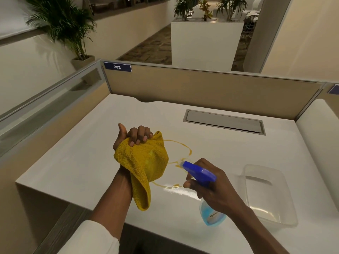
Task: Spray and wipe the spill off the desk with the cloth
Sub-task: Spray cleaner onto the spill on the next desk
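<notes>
A yellowish-brown spill [185, 150] spreads in thin ringed lines over the middle of the white desk [82, 162]. My left hand [132, 137] is lifted above the desk just left of the spill and grips a bunched yellow cloth [145, 162], which hangs down over my wrist. My right hand [211, 187] holds a spray bottle [200, 173] with a blue head and pale blue liquid. Its nozzle points left at the spill's near part, and my fingers are around the trigger.
A clear plastic tub [286, 215] stands on the desk at the right, close to my right hand. A grey cable hatch [223, 121] lies flush at the back. Tan partition panels [211, 88] wall the back and left, with a tag numbered 382.
</notes>
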Action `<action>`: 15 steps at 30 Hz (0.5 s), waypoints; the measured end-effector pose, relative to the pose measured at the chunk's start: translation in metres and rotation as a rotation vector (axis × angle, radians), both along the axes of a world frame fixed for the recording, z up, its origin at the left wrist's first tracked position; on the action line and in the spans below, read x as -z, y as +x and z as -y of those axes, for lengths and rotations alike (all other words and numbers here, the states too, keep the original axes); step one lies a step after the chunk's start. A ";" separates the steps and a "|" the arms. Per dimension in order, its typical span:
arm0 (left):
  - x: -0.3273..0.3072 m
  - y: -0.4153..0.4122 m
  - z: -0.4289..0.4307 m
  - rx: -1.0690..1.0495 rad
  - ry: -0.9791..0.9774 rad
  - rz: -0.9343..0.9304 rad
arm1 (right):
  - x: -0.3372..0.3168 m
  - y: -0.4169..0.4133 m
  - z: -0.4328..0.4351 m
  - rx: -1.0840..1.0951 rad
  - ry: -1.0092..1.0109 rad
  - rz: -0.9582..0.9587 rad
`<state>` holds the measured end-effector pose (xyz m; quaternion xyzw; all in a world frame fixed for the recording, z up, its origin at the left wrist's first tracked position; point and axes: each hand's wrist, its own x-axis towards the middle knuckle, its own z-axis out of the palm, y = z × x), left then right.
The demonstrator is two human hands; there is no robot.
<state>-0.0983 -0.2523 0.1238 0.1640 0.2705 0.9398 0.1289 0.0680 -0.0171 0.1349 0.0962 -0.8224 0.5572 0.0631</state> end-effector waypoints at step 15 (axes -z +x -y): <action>0.013 0.014 -0.019 0.024 -0.016 0.068 | 0.025 -0.005 -0.017 0.106 -0.291 0.088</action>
